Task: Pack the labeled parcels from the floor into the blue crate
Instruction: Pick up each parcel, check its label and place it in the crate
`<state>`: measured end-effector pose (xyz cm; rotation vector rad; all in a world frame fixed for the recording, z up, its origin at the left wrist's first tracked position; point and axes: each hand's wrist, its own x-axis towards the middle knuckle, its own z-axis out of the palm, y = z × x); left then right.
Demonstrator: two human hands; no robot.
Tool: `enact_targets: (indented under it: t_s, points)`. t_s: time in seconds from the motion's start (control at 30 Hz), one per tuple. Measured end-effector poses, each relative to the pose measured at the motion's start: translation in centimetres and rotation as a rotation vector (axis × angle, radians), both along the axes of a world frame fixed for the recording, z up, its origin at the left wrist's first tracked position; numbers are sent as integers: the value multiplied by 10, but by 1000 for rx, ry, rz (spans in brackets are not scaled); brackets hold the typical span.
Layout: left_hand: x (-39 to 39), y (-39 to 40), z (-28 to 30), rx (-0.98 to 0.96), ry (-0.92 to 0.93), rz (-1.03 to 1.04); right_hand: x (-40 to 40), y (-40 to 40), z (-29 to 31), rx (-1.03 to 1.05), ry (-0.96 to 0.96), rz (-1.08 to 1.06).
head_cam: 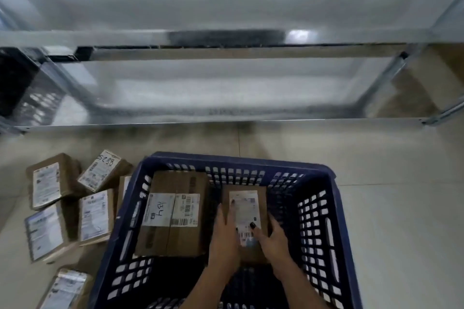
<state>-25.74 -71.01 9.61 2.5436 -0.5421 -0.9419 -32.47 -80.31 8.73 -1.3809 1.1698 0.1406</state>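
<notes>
The blue crate (pixel 316 211) stands on the floor in front of me. Inside it, on the left, lies a large brown parcel (pixel 173 211) with a white label marked 134. To its right sits a small brown labeled parcel (pixel 247 206). My left hand (pixel 224 233) grips its left side and my right hand (pixel 272 234) grips its right side, thumb on the label. Several more labeled parcels (pixel 95 214) lie on the floor left of the crate.
A metal shelving rack (pixel 226 52) with bare low shelves stands just beyond the crate. A dark slatted crate (pixel 22 90) sits at the far left under the rack. Tiled floor (pixel 401 208) stretches to the right.
</notes>
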Motion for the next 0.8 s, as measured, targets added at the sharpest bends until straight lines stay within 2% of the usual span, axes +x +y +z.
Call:
enact_targets:
  t_s: [0.13, 0.3, 0.47, 0.63, 0.7, 0.8]
  points:
    - [7, -6, -57, 136, -202, -117, 17, 1, -68, -9, -89, 31]
    - [8, -12, -95, 162, -274, -68, 26, 5, -88, 17, -136, 44]
    - [13, -7, -94, 185, -285, -30, 36, 11, -88, -16, -121, 144]
    - [21, 2, -81, 143, -220, -45, 44, 18, -79, -22, -69, 183]
    - [23, 4, -73, 94, -189, -60, 48, 17, -77, 2, -3, 224]
    - [26, 12, -35, 0, -108, -106, 45, 14, -68, -39, 195, 308]
